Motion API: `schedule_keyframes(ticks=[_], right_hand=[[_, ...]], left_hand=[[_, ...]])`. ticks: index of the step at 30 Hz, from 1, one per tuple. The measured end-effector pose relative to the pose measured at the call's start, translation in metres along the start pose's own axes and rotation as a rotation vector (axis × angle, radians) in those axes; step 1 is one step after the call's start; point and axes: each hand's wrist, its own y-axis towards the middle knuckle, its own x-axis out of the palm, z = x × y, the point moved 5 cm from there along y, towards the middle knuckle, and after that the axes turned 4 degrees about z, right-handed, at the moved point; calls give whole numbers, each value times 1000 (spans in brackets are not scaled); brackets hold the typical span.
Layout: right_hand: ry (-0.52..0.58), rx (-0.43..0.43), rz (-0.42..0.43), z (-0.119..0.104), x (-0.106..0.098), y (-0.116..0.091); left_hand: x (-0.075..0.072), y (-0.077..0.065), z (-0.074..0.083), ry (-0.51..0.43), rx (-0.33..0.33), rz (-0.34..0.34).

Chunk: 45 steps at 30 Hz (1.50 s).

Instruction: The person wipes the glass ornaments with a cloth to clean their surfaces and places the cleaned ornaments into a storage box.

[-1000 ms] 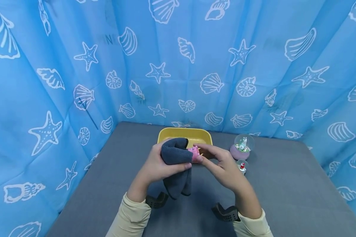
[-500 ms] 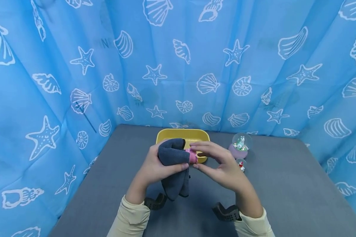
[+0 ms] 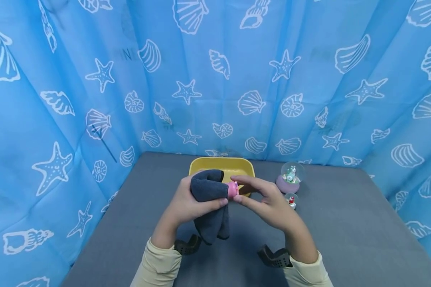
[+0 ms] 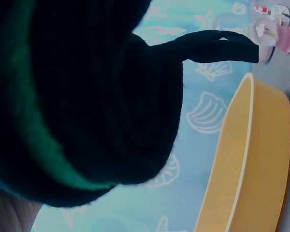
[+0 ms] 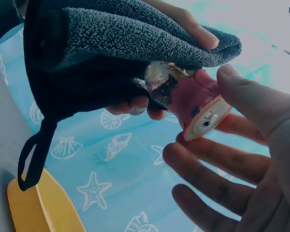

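A small snow globe with a pink base point(image 3: 232, 189) pokes out of a folded dark grey towel point(image 3: 209, 190). My left hand point(image 3: 186, 202) grips the towel around the globe, its thumb along the near side. At the base, my right hand point(image 3: 269, 201) pinches with thumb and fingertips. In the right wrist view, the clear dome point(image 5: 157, 75) shows partly under the towel fold, and the pale underside point(image 5: 208, 120) of the base faces my right palm. Dark towel fills much of the left wrist view, with its hanging loop point(image 4: 217, 46), hiding the globe there.
A yellow tray point(image 3: 220, 160) stands behind my hands near the back of the grey table point(image 3: 158, 171). To its right are a snow globe with a purple base point(image 3: 288, 185) and a smaller globe with a red-and-white figure point(image 3: 291, 200). A blue shell-patterned curtain point(image 3: 215, 87) surrounds the table.
The pink base has turned between my right fingers, which have shifted their hold on it. My left hand keeps its grip on the towel. The head view has tilted slightly.
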Motion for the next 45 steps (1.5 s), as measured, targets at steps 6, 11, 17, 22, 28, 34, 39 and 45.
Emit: schedule_keyframes(ticks=[6, 11, 17, 22, 28, 34, 39, 45], right_hand=[[-10, 7, 25, -1, -3, 4], [41, -25, 56, -4, -5, 7], [45, -84, 58, -5, -5, 6], [12, -104, 64, -13, -6, 9], [-20, -46, 42, -4, -4, 3], [-52, 12, 32, -2, -2, 4], [-56, 53, 49, 1, 0, -1], [38, 56, 50, 1, -1, 0]], left_hand=[[0, 3, 18, -9, -6, -1], [-3, 6, 14, 15, 21, 7], [-5, 6, -2, 18, 27, 9], [-6, 6, -2, -1, 25, 8], [-4, 2, -7, -10, -26, -3], [-4, 3, -6, 7, -29, 3], [-1, -2, -9, 23, -72, 4], [-1, 0, -7, -21, -37, 21]])
